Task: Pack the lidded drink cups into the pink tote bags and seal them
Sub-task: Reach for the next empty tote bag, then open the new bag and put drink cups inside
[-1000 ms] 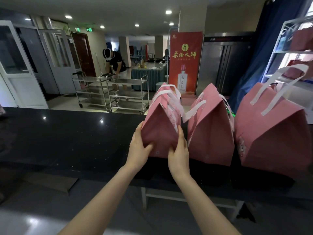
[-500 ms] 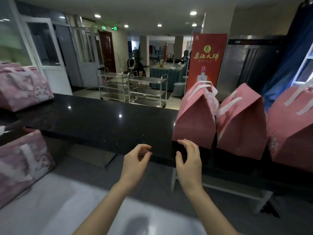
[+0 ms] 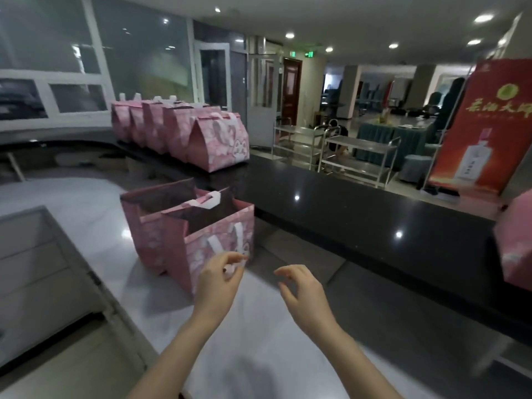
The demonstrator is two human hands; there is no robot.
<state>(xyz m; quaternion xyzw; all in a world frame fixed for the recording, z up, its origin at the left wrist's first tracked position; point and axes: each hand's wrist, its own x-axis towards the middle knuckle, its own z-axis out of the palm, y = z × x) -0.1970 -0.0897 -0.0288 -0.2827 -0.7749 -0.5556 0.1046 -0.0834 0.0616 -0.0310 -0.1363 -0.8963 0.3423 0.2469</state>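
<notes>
Two open pink tote bags stand side by side on the white lower counter (image 3: 267, 335), the front one (image 3: 198, 254) with white handles, the rear one (image 3: 144, 226) behind it to the left. My left hand (image 3: 218, 283) hovers at the front bag's lower right corner with thumb and fingers curled together; whether it pinches anything is unclear. My right hand (image 3: 305, 292) floats to the right with loosely curled fingers and holds nothing. A row of several sealed pink bags (image 3: 213, 139) stands on the black counter (image 3: 345, 208). No drink cup is visible.
Another sealed pink bag (image 3: 515, 249) shows at the right edge on the black counter. A grey drawer unit (image 3: 37, 269) sits at the left. Beyond the counter are steel trolleys (image 3: 359, 156) and a red banner (image 3: 475, 133).
Both hands let go of the sealed bag on the black counter and drew back. My view swung left to the open bags; my left hand now reaches the front one.
</notes>
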